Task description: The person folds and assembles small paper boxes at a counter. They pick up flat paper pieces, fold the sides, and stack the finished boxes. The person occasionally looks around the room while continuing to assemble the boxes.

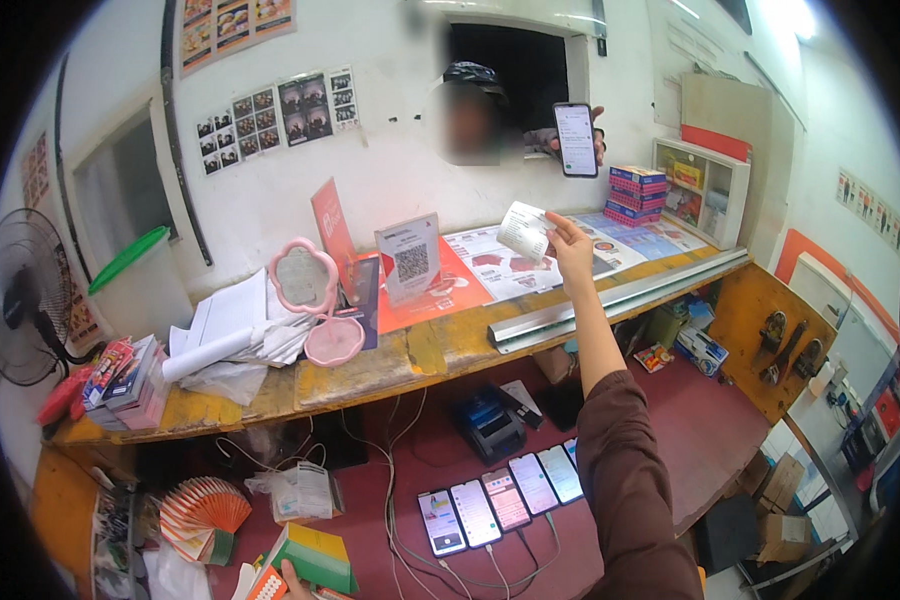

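Head view: right hand (571, 247) pinching a paper slip (525, 230) over the counter (450, 345), left hand (295, 578) gripping a green-yellow box (315, 555).

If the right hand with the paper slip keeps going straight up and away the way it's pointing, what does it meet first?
Probably the other person's hand holding up a phone in the wall window. The right hand and its paper slip aim up toward it, with nothing visibly between, though depth is hard to judge.

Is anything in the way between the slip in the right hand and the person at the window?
Nothing visible blocks it. The right hand holds the small white paper slip up above the yellow wooden counter, open air between it and the window opening. That person's hand holds up a black smartphone just above the slip.
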Demonstrator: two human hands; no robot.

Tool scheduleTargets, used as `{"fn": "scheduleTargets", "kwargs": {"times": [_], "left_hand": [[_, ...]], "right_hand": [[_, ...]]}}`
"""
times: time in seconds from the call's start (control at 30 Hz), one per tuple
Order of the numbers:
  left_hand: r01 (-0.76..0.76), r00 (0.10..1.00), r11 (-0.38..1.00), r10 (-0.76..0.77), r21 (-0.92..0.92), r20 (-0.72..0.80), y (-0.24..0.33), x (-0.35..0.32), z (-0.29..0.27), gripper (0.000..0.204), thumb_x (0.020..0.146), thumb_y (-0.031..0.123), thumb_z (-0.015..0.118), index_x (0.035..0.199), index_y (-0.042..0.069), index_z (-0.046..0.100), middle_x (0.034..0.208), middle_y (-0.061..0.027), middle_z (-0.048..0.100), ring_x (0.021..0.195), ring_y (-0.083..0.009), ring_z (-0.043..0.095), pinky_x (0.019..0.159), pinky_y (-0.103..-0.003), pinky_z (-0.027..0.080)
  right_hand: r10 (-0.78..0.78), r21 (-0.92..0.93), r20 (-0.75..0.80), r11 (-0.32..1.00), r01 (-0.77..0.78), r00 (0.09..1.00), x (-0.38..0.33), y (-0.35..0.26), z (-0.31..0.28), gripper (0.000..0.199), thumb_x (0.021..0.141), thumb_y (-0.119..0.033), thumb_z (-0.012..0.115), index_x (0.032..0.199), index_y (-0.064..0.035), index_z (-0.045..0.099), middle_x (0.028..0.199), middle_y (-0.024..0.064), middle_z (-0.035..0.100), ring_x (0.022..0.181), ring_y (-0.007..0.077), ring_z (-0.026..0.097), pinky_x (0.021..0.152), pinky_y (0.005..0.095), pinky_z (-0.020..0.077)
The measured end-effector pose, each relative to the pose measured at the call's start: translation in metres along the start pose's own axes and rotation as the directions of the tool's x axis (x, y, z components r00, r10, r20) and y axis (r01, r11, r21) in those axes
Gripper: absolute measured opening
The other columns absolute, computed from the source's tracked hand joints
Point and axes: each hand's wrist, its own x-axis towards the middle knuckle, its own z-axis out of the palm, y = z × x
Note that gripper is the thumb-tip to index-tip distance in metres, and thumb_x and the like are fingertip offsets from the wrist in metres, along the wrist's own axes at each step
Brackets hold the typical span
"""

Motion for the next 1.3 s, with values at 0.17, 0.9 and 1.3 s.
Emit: {"fn": "scheduleTargets", "kwargs": {"times": [0.17, 0.9, 1.3], "left_hand": [[-0.392, 0.919, 0.911, 0.393, 0.129, 0.014, -0.018, 0.002, -0.005, 0.041, 0.091, 0.017, 0.058, 0.122, -0.006, 0.045, 0.117, -0.0197, 0.053, 0.105, -0.0272, 0.052, 0.093, -0.037, 0.041], [-0.323, 0.946, 0.934, 0.32, 0.154, 0.043, -0.008, 0.005, 0.001, 0.049, 0.093, 0.022, 0.053, 0.134, -0.001, 0.039, 0.132, -0.017, 0.046, 0.117, -0.0268, 0.047, 0.098, -0.035, 0.037], [0.175, 0.984, 0.983, -0.175, 0.047, -0.004, -0.023, -0.025, 0.013, 0.048, 0.091, 0.022, 0.056, 0.129, -0.004, 0.043, 0.128, -0.018, 0.048, 0.114, -0.0262, 0.048, 0.096, -0.035, 0.039]], "right_hand": [[0.018, -0.026, 0.023, 1.0, -0.017, 1.0, 0.045, 0.015, 0.022, 0.036, 0.086, 0.005, 0.049, 0.12, -0.0032, 0.057, 0.113, 0.0118, 0.061, 0.094, 0.0169, 0.062, 0.068, 0.0259, 0.0557], [-0.175, -0.762, 0.007, 0.636, 0.119, 0.985, 0.109, 0.066, 0.067, 0.07, 0.069, 0.002, 0.047, 0.138, -0.0067, 0.037, 0.12, 0.0263, 0.055, 0.11, 0.0339, 0.057, 0.092, 0.0372, 0.0432], [-0.259, -0.615, -0.068, 0.771, 0.164, 0.964, 0.147, 0.097, 0.079, 0.068, 0.07, -0.005, 0.05, 0.137, -0.0085, 0.04, 0.108, 0.0263, 0.06, 0.102, 0.0358, 0.058, 0.088, 0.0381, 0.0436]]}}
